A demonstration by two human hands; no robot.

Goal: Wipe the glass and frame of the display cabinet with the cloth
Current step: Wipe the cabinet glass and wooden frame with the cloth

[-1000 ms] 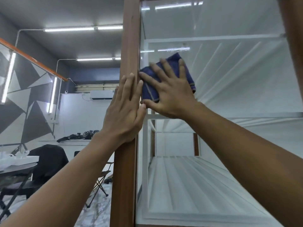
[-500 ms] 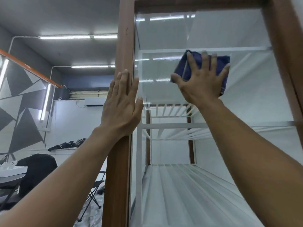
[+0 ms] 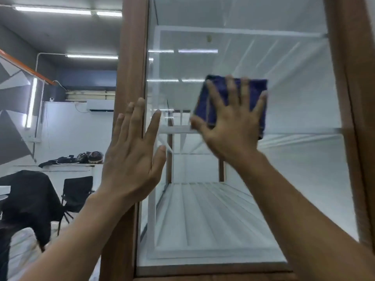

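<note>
The display cabinet fills the right of the head view: a glass pane [image 3: 284,179] set in a brown wooden frame [image 3: 129,57], with white shelves inside. My right hand [image 3: 233,126] lies flat with spread fingers, pressing a folded dark blue cloth [image 3: 215,98] against the glass at mid height. My left hand [image 3: 132,151] rests open against the left upright of the frame, fingers pointing up, thumb over the edge of the glass.
The right upright of the frame [image 3: 349,98] runs down the right edge. To the left is a room with black folding chairs [image 3: 75,191], a white counter [image 3: 60,169] with dark items, and a wall air conditioner [image 3: 100,105].
My right hand slid the cloth from the pane's left edge up and to the right, then down to mid height. My left hand stayed on the left upright. The view tilted down.
</note>
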